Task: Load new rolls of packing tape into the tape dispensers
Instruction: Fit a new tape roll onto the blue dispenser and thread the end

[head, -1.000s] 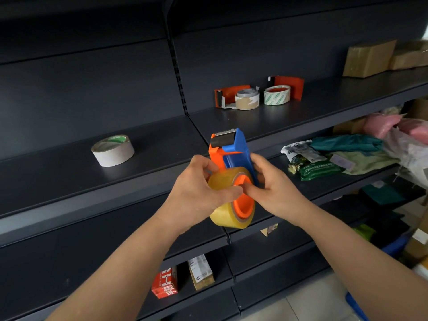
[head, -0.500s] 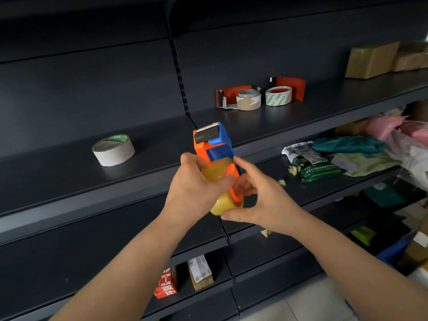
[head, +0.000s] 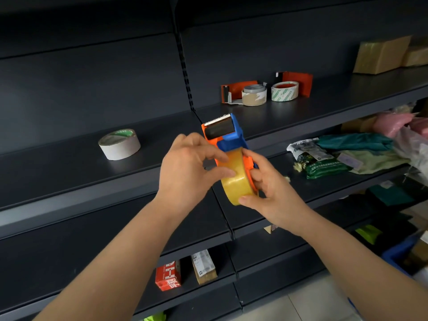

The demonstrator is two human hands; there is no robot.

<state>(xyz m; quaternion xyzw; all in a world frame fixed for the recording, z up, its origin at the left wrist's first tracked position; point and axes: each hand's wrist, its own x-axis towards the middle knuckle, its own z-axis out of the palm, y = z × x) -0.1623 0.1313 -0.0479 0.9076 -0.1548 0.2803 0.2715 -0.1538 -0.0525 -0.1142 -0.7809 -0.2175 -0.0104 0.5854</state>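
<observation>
Yellowish tape roll (head: 236, 179) seated on the orange hub of a blue and orange dispenser (head: 228, 137), held in the air in front of dark shelves (head: 69, 167), serrated blade end pointing up. Left hand (head: 187, 172) closed on the left side of the roll, thumb pressed against its outer face, fingers curled over the dispenser body. Right hand (head: 271, 188) grasping the roll from the right, thumb under its lower edge, fingers on the orange hub side. Behind, on the upper shelf to the left, a white roll (head: 119, 144) lying flat. Farther back to the right, two red dispensers (head: 238, 89), each with a roll just beside it. Cardboard boxes (head: 382, 54) at upper right. Bagged goods (head: 328, 156) on the lower shelf at right.
</observation>
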